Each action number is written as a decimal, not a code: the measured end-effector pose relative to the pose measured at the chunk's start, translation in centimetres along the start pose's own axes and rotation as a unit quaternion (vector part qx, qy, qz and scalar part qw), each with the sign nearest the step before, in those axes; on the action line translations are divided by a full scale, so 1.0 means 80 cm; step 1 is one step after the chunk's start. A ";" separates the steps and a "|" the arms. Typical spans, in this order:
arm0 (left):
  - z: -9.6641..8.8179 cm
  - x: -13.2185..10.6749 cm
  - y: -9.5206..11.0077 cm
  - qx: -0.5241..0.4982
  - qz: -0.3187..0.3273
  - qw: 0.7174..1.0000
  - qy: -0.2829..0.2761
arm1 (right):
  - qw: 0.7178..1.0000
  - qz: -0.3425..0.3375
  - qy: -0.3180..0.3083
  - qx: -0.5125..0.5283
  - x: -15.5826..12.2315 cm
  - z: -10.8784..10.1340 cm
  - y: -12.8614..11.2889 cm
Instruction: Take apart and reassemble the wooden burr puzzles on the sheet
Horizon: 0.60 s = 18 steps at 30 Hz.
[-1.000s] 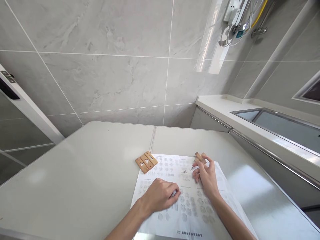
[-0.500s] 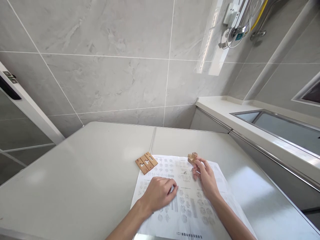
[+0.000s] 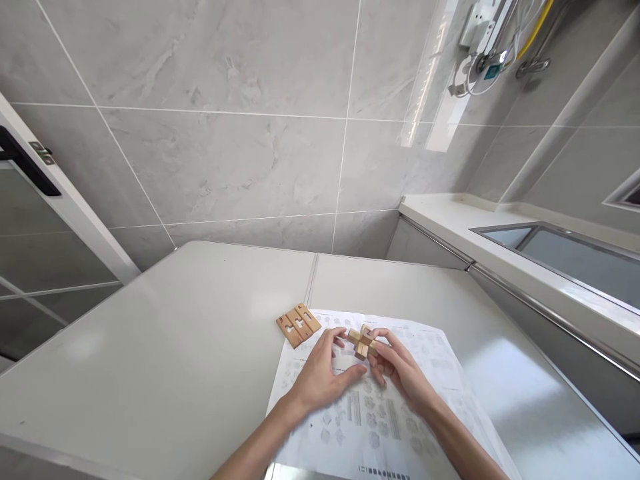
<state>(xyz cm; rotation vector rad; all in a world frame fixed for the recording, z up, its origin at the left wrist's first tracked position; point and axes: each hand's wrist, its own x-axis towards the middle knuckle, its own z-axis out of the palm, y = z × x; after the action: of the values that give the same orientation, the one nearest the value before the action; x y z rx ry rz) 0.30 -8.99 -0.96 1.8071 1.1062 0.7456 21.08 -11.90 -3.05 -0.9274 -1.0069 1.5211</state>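
A small wooden interlocking puzzle shaped like a cross, with a dark mark on its top face, is held up over the printed sheet. My right hand grips its right side between thumb and fingers. On the other side, my left hand has thumb and fingers apart, its fingertips close to the puzzle's left arm; whether they touch it I cannot tell. Under both hands lies the white instruction sheet, printed with rows of small diagrams. Flat wooden pieces with cut-outs lie side by side at the sheet's upper left corner.
The pale table has a seam running to its far edge. Beyond it rises a grey tiled wall. A counter with a sink is at the right, and a framed door at the left.
The right hand has brought the puzzle left and nearer, turning it. My left hand has risen towards it, and its fingers have spread from a loose curl. The view has shifted slightly.
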 end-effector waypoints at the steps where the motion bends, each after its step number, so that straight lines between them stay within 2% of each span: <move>1: -0.001 0.000 0.001 -0.020 0.008 1.000 -0.018 | 1.000 0.011 -0.022 0.012 -0.002 0.002 -0.001; 5: -0.005 0.001 0.006 -0.090 0.066 0.991 -0.076 | 0.994 0.050 -0.087 0.040 -0.009 0.006 -0.004; 12: -0.012 0.001 0.013 -0.189 0.098 0.969 -0.125 | 0.982 0.094 -0.161 0.016 -0.016 0.003 -0.006; 18: -0.011 0.001 0.008 -0.208 0.102 0.964 -0.130 | 0.973 0.077 -0.215 -0.042 -0.016 0.001 -0.008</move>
<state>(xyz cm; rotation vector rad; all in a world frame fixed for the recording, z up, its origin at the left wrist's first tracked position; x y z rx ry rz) -0.19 -8.76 0.00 1.6099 0.5454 0.7682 21.38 -13.13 -2.37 -0.7627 -1.3394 1.8715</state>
